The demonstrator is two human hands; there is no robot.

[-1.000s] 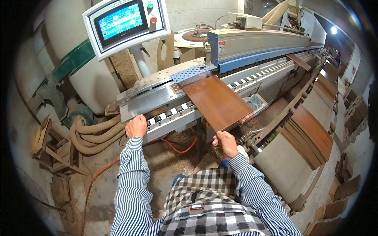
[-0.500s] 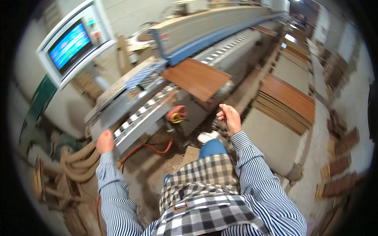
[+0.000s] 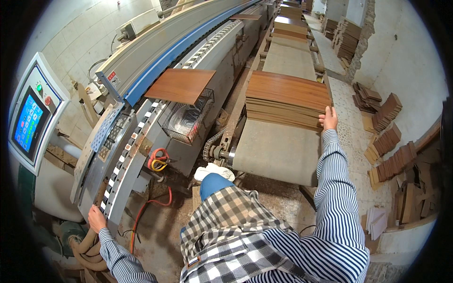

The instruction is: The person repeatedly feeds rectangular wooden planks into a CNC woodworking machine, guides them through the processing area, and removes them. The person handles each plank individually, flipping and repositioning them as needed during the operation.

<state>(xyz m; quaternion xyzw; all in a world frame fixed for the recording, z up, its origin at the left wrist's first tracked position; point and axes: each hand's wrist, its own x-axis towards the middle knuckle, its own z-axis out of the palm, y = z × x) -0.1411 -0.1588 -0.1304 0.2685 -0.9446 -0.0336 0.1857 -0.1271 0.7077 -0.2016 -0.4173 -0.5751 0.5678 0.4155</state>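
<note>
My right hand (image 3: pixel 329 119) is at the near right corner of a stack of brown panels (image 3: pixel 288 112) on the conveyor belt. Its fingers are bent and slightly apart against the panel edges, holding nothing that I can make out. The top panel (image 3: pixel 288 88) has a reddish wood-grain face. My left hand (image 3: pixel 97 218) is loosely closed beside the near end of the machine's roller rail (image 3: pixel 123 162), and nothing shows in it. A single wood-grain panel (image 3: pixel 181 86) lies across the machine, jutting out over a wire basket (image 3: pixel 188 118), with neither hand on it.
A control screen (image 3: pixel 29 121) stands at the left. Orange-handled scissors (image 3: pixel 158 160) hang on the machine's side above a red hose (image 3: pixel 153 202). More panel stacks (image 3: pixel 290 29) lie farther along the belt (image 3: pixel 278 151). Several board piles (image 3: pixel 388 113) line the right-hand floor.
My right hand has moved right, from the space between machine and conveyor to the panel stack. My left hand stays by the rail's end. The view has turned right.
</note>
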